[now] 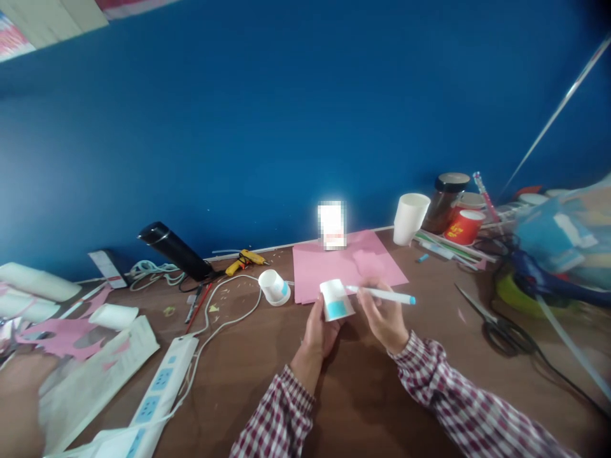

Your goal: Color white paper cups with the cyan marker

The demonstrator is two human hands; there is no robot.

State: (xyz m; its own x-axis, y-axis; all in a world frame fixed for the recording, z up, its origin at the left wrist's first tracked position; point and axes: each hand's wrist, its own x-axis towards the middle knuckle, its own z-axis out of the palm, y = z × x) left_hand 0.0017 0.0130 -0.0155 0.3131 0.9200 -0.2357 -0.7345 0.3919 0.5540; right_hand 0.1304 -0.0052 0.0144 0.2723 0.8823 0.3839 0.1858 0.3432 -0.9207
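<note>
My left hand (317,334) is closed around a small white paper cup (333,291) with a light blue patch on its side. In my right hand (382,315) is a white marker (389,295) with a light blue end, held like a pen. Its tip points left, right by the cup's side; whether it touches cannot be made out. Behind both hands lie pink paper sheets (312,267). A second white paper cup (273,287), also with a blue patch, stands to the left of my left hand. A small blue marker cap (422,258) rests beyond my right hand.
Scissors (501,324) lie at right, near a cluttered bag (563,229). A tall white cup (410,217) and red cup (464,227) stand behind. Leftward are a yellow glue gun (245,259), black bottle (176,251), power strip (160,381) and another person's blurred arm (21,401).
</note>
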